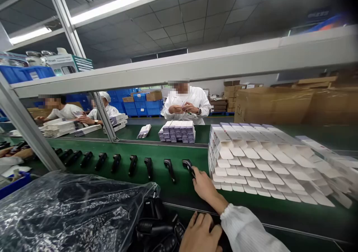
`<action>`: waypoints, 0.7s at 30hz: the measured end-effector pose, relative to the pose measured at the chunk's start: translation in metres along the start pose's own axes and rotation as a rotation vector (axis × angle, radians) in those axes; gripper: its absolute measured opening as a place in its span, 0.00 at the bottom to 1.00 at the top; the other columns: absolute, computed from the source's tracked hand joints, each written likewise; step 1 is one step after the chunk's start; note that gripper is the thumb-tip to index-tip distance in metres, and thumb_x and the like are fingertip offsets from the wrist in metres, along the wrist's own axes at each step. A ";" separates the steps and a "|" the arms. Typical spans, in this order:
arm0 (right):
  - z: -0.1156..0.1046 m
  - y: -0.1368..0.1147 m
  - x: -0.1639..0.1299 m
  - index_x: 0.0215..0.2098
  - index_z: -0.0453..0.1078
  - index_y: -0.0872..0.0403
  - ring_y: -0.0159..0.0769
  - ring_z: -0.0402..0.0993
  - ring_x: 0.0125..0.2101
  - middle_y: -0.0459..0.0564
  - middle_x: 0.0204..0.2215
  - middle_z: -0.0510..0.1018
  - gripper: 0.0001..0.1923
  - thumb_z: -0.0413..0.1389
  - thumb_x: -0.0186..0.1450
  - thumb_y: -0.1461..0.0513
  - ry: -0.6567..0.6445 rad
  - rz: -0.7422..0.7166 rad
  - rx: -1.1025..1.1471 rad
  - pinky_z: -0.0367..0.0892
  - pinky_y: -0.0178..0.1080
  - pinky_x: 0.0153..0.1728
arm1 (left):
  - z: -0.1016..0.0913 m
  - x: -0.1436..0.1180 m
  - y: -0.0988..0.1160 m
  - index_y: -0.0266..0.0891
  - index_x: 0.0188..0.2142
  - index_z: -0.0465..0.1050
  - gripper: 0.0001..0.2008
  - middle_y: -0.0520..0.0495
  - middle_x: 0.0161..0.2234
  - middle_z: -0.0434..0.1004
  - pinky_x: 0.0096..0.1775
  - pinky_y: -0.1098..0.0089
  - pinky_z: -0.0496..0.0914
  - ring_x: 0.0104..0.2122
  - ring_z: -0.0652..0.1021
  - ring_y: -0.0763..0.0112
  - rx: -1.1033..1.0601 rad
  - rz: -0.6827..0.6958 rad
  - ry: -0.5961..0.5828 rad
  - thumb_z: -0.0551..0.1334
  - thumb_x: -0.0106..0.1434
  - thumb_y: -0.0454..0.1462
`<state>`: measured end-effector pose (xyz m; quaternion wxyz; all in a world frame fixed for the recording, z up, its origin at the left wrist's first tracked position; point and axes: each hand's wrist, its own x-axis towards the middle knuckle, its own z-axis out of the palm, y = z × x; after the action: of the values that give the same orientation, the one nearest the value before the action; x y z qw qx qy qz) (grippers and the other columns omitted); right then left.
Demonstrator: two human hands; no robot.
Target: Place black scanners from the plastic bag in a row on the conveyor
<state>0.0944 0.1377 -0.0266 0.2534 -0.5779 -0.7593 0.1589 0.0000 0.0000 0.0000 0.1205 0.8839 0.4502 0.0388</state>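
Observation:
My right hand (205, 186), in a white sleeve, reaches over the green conveyor belt (156, 192). Its fingers close on the lower end of a black handheld device with a bent head (187, 164), which is at the right end of a spaced row of similar devices (149, 167). Low in the view, my left hand (200, 234) has its fingers bent, beside a pile of black devices (155, 226); what lies under its fingers is hidden. A clear plastic bag (72, 211) covers the area left of the pile.
Right of my right hand rises a stack of open white boxes (251, 162). Across the belt, a person in white (187, 104) handles something small behind stacked purple-and-white boxes (177, 130). Two other people sit at the left. A metal shelf beam (167, 71) crosses above.

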 end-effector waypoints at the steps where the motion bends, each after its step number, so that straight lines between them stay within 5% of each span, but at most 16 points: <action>1: 0.002 0.002 0.001 0.64 0.57 0.60 0.47 0.69 0.49 0.61 0.48 0.74 0.28 0.47 0.65 0.71 0.009 0.014 -0.059 0.62 0.41 0.48 | -0.004 -0.003 0.001 0.42 0.48 0.74 0.17 0.41 0.45 0.74 0.52 0.50 0.69 0.46 0.75 0.53 0.016 -0.018 0.001 0.64 0.58 0.31; 5: 0.008 0.012 0.006 0.62 0.61 0.64 0.50 0.67 0.47 0.64 0.47 0.72 0.28 0.46 0.63 0.73 -0.002 0.055 -0.224 0.60 0.44 0.48 | -0.021 -0.018 -0.001 0.43 0.41 0.75 0.12 0.44 0.40 0.74 0.45 0.60 0.73 0.41 0.76 0.59 -0.073 -0.096 0.130 0.58 0.61 0.29; 10: 0.005 0.012 0.006 0.61 0.62 0.64 0.53 0.66 0.47 0.66 0.47 0.71 0.24 0.44 0.68 0.68 0.078 0.057 -0.207 0.62 0.49 0.47 | -0.030 -0.044 -0.020 0.44 0.48 0.72 0.14 0.42 0.42 0.74 0.42 0.68 0.74 0.41 0.77 0.63 -0.354 -0.174 0.473 0.50 0.71 0.37; 15: -0.022 -0.005 -0.025 0.60 0.65 0.54 0.51 0.62 0.54 0.61 0.55 0.68 0.21 0.45 0.72 0.57 0.258 -0.202 0.197 0.60 0.51 0.53 | -0.024 -0.061 -0.031 0.46 0.56 0.68 0.17 0.41 0.48 0.73 0.44 0.68 0.75 0.45 0.78 0.63 -0.561 -0.380 0.642 0.50 0.72 0.44; 18: -0.029 -0.019 -0.051 0.54 0.70 0.50 0.41 0.70 0.45 0.54 0.49 0.73 0.18 0.50 0.70 0.54 0.013 -0.384 0.672 0.67 0.43 0.47 | -0.017 -0.064 -0.031 0.46 0.56 0.68 0.19 0.41 0.50 0.74 0.41 0.68 0.76 0.46 0.78 0.61 -0.609 -0.430 0.713 0.52 0.70 0.46; 21: -0.024 -0.029 -0.066 0.51 0.74 0.51 0.39 0.73 0.39 0.52 0.41 0.76 0.19 0.58 0.64 0.52 -0.303 -0.359 1.087 0.68 0.41 0.41 | -0.008 -0.065 -0.034 0.45 0.54 0.70 0.19 0.42 0.50 0.76 0.43 0.65 0.76 0.47 0.78 0.58 -0.536 -0.455 0.861 0.54 0.69 0.47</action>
<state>0.0985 0.0656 -0.0049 0.4249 -0.1983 -0.6826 0.5606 -0.0663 -0.0314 0.0021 0.1518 0.6069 0.6129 0.4827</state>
